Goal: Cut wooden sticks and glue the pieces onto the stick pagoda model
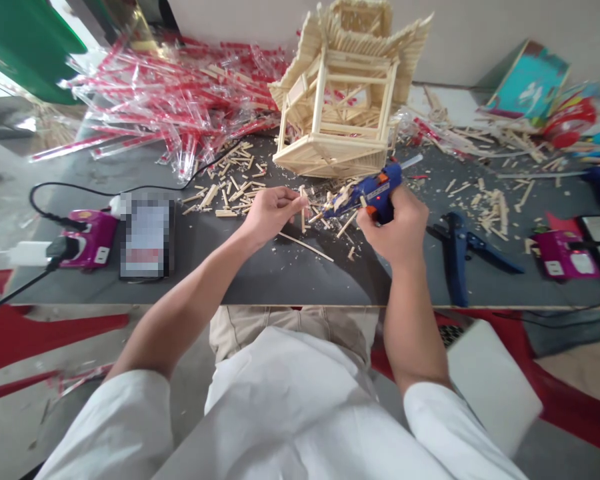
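Note:
My right hand point(397, 223) is wrapped round a blue glue gun point(375, 190), whose nozzle points left and down and whose clear glue stick juts out at the back. My left hand point(275, 212) pinches a short wooden stick point(303, 210) near the nozzle; I cannot tell whether the two touch. Just beyond both hands stands a pavilion model point(330, 150) built of wooden sticks, with a flared roof. Below my left fingers a longer thin stick point(307, 247) lies on the grey table point(205, 280).
Cut stick pieces point(237, 180) litter the table. Red-and-clear wrappers point(190, 100) are heaped at the back left. A phone point(147, 237) and a purple power adapter point(87, 237) lie left. Blue cutters point(460, 253) lie right, near another purple adapter point(563, 253).

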